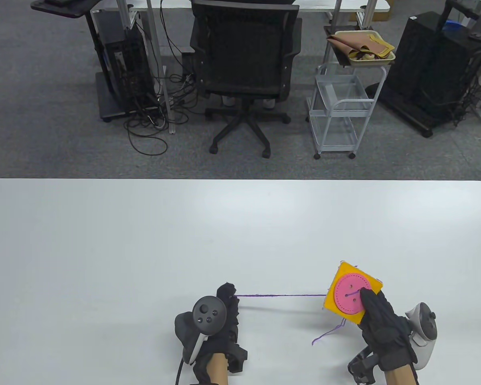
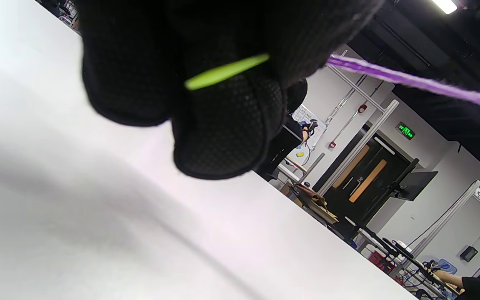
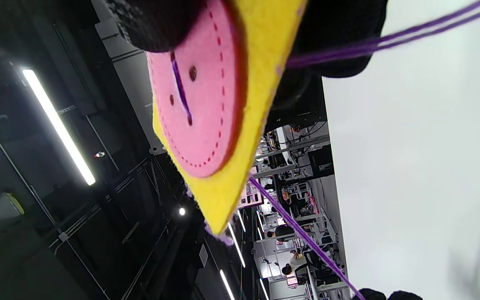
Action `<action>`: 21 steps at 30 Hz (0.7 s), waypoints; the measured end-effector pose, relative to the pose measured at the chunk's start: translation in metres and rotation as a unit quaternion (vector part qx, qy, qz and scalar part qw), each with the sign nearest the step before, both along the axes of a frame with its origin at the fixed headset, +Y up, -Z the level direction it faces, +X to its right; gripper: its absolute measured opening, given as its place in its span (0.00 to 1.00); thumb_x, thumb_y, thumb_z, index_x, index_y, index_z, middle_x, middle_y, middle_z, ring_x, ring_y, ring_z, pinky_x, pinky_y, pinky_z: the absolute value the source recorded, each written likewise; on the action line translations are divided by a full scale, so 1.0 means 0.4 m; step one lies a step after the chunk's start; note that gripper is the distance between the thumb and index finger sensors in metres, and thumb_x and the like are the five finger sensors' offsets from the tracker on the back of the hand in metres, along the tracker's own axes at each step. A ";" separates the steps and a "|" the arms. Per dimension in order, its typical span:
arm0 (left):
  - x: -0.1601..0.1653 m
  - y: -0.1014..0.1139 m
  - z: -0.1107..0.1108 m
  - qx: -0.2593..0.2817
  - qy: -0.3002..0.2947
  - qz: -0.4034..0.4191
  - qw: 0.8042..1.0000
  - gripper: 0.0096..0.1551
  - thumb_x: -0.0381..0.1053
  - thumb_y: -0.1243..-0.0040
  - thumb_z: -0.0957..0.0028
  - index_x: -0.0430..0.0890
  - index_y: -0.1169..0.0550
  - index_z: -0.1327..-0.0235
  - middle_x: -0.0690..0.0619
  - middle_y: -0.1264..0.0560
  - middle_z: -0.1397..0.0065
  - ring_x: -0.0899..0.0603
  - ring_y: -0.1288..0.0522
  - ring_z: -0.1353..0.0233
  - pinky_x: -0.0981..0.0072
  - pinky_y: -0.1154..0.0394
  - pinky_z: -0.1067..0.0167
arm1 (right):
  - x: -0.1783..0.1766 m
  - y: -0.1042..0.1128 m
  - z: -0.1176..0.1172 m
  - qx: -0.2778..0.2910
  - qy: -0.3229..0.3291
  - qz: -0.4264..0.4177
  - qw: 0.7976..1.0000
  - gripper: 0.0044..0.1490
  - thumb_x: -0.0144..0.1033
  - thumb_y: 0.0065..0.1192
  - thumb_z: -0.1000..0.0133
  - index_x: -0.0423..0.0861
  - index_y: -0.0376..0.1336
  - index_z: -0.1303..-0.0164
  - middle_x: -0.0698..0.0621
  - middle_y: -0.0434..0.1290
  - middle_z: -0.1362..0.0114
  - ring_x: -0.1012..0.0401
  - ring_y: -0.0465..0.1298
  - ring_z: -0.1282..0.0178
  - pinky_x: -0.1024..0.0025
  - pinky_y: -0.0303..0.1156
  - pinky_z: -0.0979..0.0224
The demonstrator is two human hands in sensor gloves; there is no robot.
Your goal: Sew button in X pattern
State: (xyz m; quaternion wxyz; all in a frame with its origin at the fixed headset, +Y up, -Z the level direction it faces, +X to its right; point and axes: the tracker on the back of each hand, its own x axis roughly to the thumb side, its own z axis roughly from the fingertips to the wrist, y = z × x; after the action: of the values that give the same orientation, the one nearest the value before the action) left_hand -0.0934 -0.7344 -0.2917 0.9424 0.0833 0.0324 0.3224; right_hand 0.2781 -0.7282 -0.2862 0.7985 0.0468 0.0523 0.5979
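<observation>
Yellow felt square [image 1: 346, 313], soft and thick-edged, carries a round pink felt button [image 1: 349, 296] with a dashed stitched rim and four holes; one purple stitch crosses two of them. No writing shows on either. The right hand [image 1: 380, 327] grips the square above the glossy white worktop [image 1: 144, 240], near its right front. Fuzzy purple yarn [image 1: 280, 295] runs taut to the left hand [image 1: 218, 321], whose fingers [image 2: 227, 125] pinch a slim lime-green needle [image 2: 225, 71]

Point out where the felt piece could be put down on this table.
Bare tabletop spans everything beyond both hands and left of the left hand. Crowded: the near strip where purple thread stretches to the yellow felt square held by the right hand.
</observation>
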 end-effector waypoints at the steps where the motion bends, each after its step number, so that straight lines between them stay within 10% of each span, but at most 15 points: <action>1: 0.000 0.002 0.002 0.004 0.001 -0.002 1.000 0.21 0.44 0.37 0.49 0.43 0.21 0.43 0.50 0.11 0.48 0.49 0.06 0.57 0.53 0.12 0.56 | 0.000 0.000 0.000 0.000 0.000 0.000 1.000 0.25 0.48 0.46 0.37 0.51 0.56 0.32 0.48 0.72 0.37 0.59 0.72 0.39 0.53 0.65 0.24; 13: 0.009 0.031 0.019 0.025 0.027 -0.042 0.998 0.18 0.48 0.34 0.49 0.50 0.17 0.47 0.46 0.26 0.34 0.41 0.22 0.41 0.40 0.28 0.41 | 0.000 -0.002 -0.001 -0.001 0.008 -0.002 1.000 0.26 0.49 0.44 0.37 0.49 0.56 0.33 0.50 0.72 0.42 0.60 0.72 0.43 0.54 0.66 0.26; 21: 0.011 0.048 0.031 0.062 0.041 -0.050 0.996 0.18 0.49 0.34 0.50 0.50 0.16 0.49 0.52 0.22 0.48 0.44 0.22 0.47 0.41 0.28 0.42 | -0.002 -0.002 -0.001 -0.003 0.011 -0.012 1.000 0.26 0.49 0.43 0.37 0.49 0.56 0.33 0.50 0.72 0.43 0.61 0.72 0.44 0.54 0.66 0.26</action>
State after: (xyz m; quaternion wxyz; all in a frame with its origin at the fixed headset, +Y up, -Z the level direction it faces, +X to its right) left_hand -0.0889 -0.7150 -0.2795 0.9480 0.1567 0.0468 0.2729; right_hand 0.2772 -0.7289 -0.2866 0.8049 0.0514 0.0623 0.5879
